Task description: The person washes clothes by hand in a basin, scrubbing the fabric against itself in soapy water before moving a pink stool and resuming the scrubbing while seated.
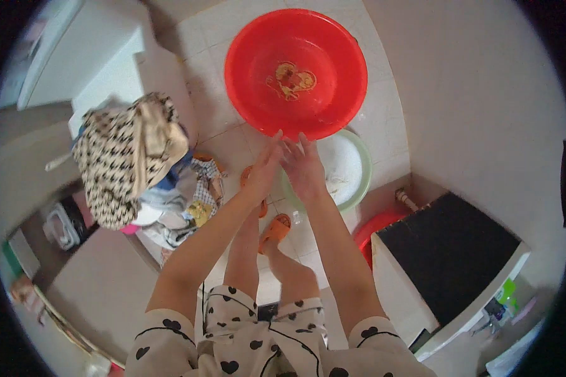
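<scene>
My left hand (268,162) and my right hand (304,167) are held close together, fingers pointing forward, at the near rim of a large red plastic basin (245,101). I see nothing in either hand. The right fingers are spread; the left ones are partly seen edge-on. Whether the fingertips touch the rim, I cannot tell. A worn yellowish motif (295,80) marks the red basin's bottom. Partly under my right hand and wrist is a pale green basin (367,165) of white, sudsy-looking contents (346,162).
On my left is a heap of clothes (177,202), topped by a black-and-cream patterned garment (111,160). A black-topped cabinet (445,254) stands to the right, with another red basin (375,228) beside it. Orange slippers (276,231) are on my feet, over the tiled floor (219,141).
</scene>
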Available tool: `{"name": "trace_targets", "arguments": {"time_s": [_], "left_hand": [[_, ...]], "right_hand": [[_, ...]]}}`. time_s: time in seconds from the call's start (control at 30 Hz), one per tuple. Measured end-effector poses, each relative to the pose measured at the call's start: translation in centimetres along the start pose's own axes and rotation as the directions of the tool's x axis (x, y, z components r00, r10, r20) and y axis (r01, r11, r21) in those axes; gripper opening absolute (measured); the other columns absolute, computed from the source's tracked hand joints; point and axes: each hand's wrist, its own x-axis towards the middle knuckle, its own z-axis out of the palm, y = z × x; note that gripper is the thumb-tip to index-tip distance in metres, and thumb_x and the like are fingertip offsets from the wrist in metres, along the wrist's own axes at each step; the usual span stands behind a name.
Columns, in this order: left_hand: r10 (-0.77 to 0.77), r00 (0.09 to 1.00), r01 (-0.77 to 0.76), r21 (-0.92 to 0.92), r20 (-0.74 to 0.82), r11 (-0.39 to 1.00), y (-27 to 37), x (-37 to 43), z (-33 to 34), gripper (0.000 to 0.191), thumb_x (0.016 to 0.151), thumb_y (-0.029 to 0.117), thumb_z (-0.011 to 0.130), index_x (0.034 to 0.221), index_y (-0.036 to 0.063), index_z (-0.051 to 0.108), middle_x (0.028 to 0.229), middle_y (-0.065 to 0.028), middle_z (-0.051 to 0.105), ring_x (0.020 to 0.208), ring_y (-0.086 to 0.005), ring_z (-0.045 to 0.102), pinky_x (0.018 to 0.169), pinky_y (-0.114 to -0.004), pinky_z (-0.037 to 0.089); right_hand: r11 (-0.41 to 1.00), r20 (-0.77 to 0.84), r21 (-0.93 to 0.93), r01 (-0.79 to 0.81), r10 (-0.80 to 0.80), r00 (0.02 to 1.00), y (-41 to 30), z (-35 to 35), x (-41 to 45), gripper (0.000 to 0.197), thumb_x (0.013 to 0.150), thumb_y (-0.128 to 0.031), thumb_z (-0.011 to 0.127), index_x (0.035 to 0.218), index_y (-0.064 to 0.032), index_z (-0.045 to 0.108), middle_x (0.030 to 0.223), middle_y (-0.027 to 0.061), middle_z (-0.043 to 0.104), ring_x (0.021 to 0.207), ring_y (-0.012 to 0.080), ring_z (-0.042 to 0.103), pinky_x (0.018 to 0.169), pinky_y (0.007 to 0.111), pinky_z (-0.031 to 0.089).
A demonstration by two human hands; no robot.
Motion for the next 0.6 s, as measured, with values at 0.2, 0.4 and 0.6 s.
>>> {"name": "trace_targets", "arguments": {"time_s": [0.2, 0.4, 0.6], "left_hand": [[0.17, 0.983, -0.18, -0.199, -0.069, 0.963, -0.6, -8.4, -2.0, 0.045, 0.099, 0.028, 0.042, 0.139, 0.0067, 0.041, 0.138, -0.0077, 0.044, 0.128, -0.0189, 0.038, 0.108, -0.033, 0.028], [0.107, 0.978, -0.142, -0.192, -0.18, 0.971, -2.4, -21.5, -5.3, 0.05, 0.099, 0.034, 0.042, 0.14, 0.0066, 0.04, 0.14, -0.0078, 0.042, 0.13, -0.0193, 0.036, 0.108, -0.033, 0.026], [-0.136, 0.953, 0.015, -0.407, -0.271, 0.913, -3.5, -31.6, -10.8, 0.052, 0.098, 0.039, 0.04, 0.14, 0.0075, 0.039, 0.14, -0.0074, 0.041, 0.131, -0.0192, 0.035, 0.109, -0.033, 0.025]], "right_hand": [[0.997, 0.118, -0.06, -0.038, 0.045, 0.992, 2.2, 5.0, -8.8, 0.048, 0.1, -0.041, 0.035, 0.141, -0.0178, 0.031, 0.129, 0.0068, 0.046, 0.121, 0.0226, 0.044, 0.1, 0.038, 0.035], [0.963, 0.139, -0.227, -0.147, 0.182, 0.973, 8.8, 6.0, -16.5, 0.046, 0.1, -0.038, 0.035, 0.141, -0.0172, 0.031, 0.134, 0.0073, 0.043, 0.122, 0.0237, 0.043, 0.103, 0.04, 0.033], [0.904, 0.195, -0.307, -0.298, 0.366, 0.91, 18.7, 5.1, -19.0, 0.056, 0.096, -0.038, 0.047, 0.145, -0.0188, 0.028, 0.135, 0.0063, 0.042, 0.118, 0.0198, 0.044, 0.099, 0.035, 0.036]]}}
